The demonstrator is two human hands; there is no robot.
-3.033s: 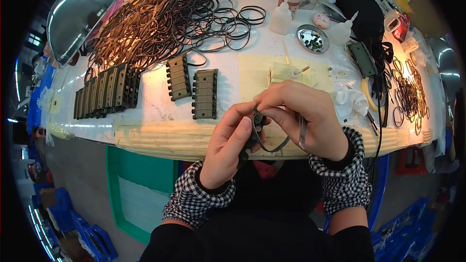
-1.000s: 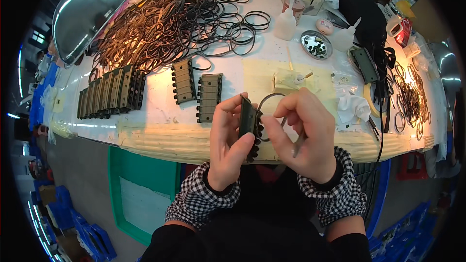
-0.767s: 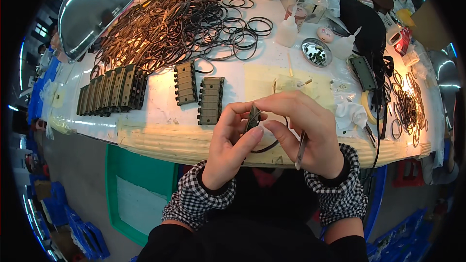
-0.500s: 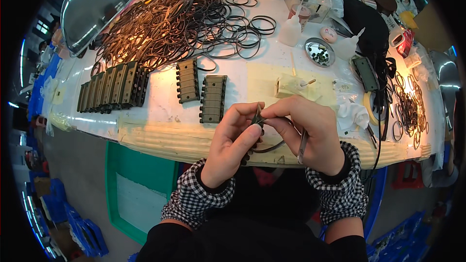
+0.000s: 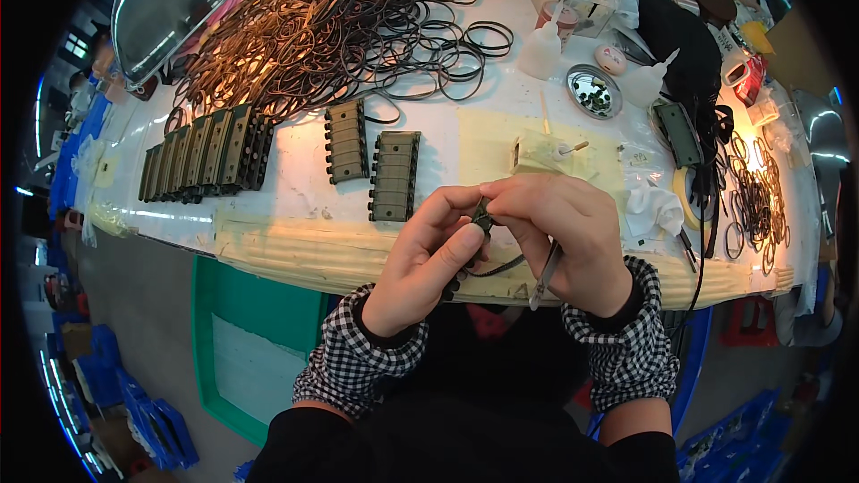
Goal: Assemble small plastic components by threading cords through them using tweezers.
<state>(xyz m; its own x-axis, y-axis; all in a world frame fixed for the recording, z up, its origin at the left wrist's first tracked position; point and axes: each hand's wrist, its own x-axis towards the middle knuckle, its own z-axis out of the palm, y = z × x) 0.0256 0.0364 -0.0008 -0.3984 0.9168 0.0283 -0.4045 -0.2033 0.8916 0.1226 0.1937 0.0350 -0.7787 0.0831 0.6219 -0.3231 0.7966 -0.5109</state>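
Observation:
Above the table's front edge, my left hand (image 5: 419,270) is closed on a small dark green piece (image 5: 483,218), with the thumb on top. A dark band (image 5: 499,268) curves out below it; whether they are joined I cannot tell. The thumb and index finger of my right hand (image 5: 573,231) pinch at the tip of the green piece. A slim metal tool, perhaps tweezers (image 5: 544,281), is tucked under that hand's other fingers and points down. Just beyond my left hand lie two olive strips of ribbed blocks, a nearer one (image 5: 395,177) and a farther one (image 5: 345,141).
A row of olive blocks (image 5: 204,157) stands at the left, below a heap of dark rubber-like bands (image 5: 304,45). A round metal dish (image 5: 592,91) with small green bits, white squeeze bottles (image 5: 540,50) and a tape roll (image 5: 685,200) are at the right. A green bin (image 5: 208,340) is below the table.
The green piece has turned a little between my fingers. The metal tool's lower end has swung slightly left and down. Both hands stay nearly in place; the view has shifted slightly.

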